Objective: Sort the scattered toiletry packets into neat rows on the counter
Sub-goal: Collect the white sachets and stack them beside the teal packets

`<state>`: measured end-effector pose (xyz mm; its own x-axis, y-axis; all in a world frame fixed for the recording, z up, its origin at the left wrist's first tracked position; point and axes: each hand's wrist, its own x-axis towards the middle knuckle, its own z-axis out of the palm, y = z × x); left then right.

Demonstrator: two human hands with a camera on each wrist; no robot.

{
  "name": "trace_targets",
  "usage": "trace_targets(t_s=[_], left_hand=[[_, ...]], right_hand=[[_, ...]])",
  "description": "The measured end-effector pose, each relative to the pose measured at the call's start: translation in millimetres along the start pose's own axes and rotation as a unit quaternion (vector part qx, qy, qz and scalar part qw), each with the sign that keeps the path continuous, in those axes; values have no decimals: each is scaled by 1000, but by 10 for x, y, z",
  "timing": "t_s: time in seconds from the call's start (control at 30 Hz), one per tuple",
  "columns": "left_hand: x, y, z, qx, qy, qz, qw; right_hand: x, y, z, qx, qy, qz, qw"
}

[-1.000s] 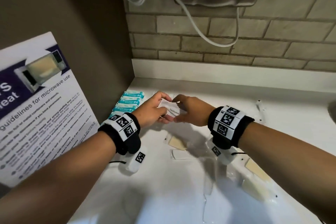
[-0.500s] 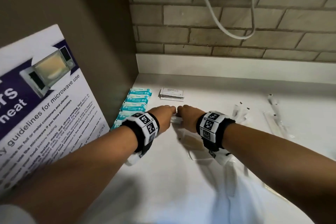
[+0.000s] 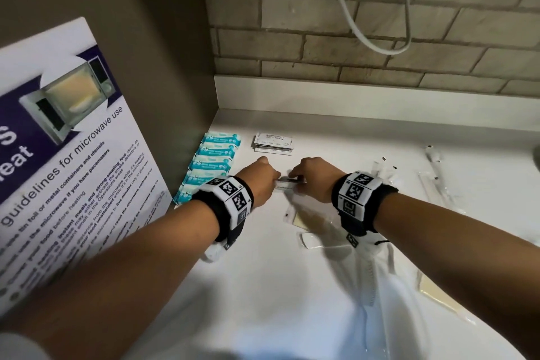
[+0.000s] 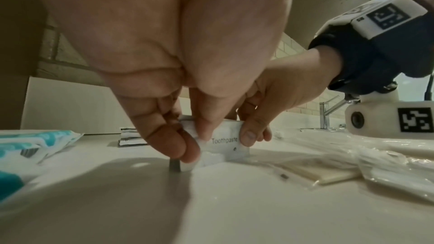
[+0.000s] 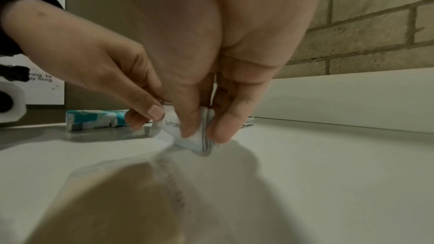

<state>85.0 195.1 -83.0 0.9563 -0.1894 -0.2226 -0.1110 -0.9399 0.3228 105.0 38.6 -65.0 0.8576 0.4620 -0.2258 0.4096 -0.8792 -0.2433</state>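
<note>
Head view: both hands meet just in front of the shampoo stack (image 3: 273, 142), which serves as the landmark. The left hand (image 3: 260, 181) and right hand (image 3: 312, 180) hold a small bundle of toothpaste packets (image 3: 287, 185) between them, low over the counter (image 3: 336, 137). The teal packets (image 3: 214, 159) already form a column left of the shampoo stack, so the bundle is probably meant for a row in front of it. Clear sleeves (image 3: 309, 218) lie scattered nearer the person.

Left wrist view: thumb and fingers (image 4: 185, 147) pinch the bundle's left end, narrow. The bundle stands on edge, its lower corner touching the counter, likely to square the edges.

Right wrist view: thumb and fingertips (image 5: 220, 127) clamp the right end, where several packet edges show stacked together.
</note>
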Motion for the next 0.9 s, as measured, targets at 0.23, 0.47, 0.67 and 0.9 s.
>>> trace_targets(t_s=[0.23,0.47,0.67,0.9], left_hand=[[11,-48,23,62,-9,-3,998],[28,-66,51,23,0,-13,1000],[50,-167,-95,-72,11,-32,997],[215,-251,-230,-102,1,-88,991]], right_hand=[[14,1,13,-26,15,-3,1000],[58,-4,4,-23,4,-4,1000],[196,22,-72,56,-13,34,998],[412,-12,-128,146,-67,74,984]])
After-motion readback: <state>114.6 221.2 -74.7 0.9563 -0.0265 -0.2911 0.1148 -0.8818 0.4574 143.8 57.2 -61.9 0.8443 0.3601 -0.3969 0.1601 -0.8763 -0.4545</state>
